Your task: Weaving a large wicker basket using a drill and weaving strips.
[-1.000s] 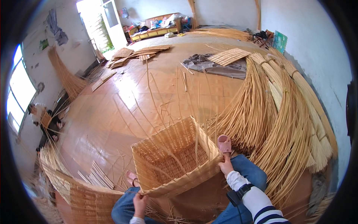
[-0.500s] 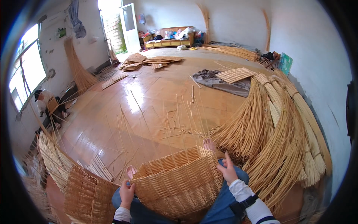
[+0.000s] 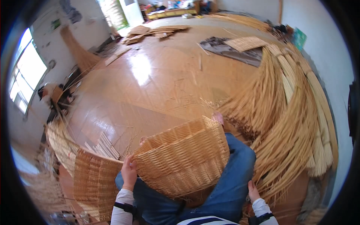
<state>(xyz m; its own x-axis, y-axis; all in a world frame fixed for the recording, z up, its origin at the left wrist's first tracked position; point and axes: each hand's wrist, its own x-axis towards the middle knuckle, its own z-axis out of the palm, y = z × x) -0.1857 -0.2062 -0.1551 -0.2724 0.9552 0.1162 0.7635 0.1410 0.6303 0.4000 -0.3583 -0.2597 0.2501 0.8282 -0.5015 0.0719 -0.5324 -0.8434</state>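
A woven wicker basket (image 3: 183, 163), tan and box-shaped, rests tilted across my lap with its hollow side facing away and its right end raised. My left hand (image 3: 129, 174) is closed on its left corner. My right hand (image 3: 253, 192) is off the basket, low beside my right thigh, near the loose ends of a large willow-rod bundle (image 3: 288, 138). Its fingers look stretched out, and nothing shows in them. The thin upright rods along the basket's far rim are blurred and hard to make out.
Another woven piece (image 3: 92, 176) stands at my left, beside pale sticks (image 3: 107, 146). Flat woven panels (image 3: 150, 33) lie far off on the floor. A woven sheet (image 3: 245, 43) lies on dark cloth (image 3: 225, 50). Another person (image 3: 52, 93) sits by the window at left.
My right hand has left the basket's right end and dropped to the right of my thigh. The basket's right end has tipped up, and the view has tilted downward. My left hand stays on the basket.
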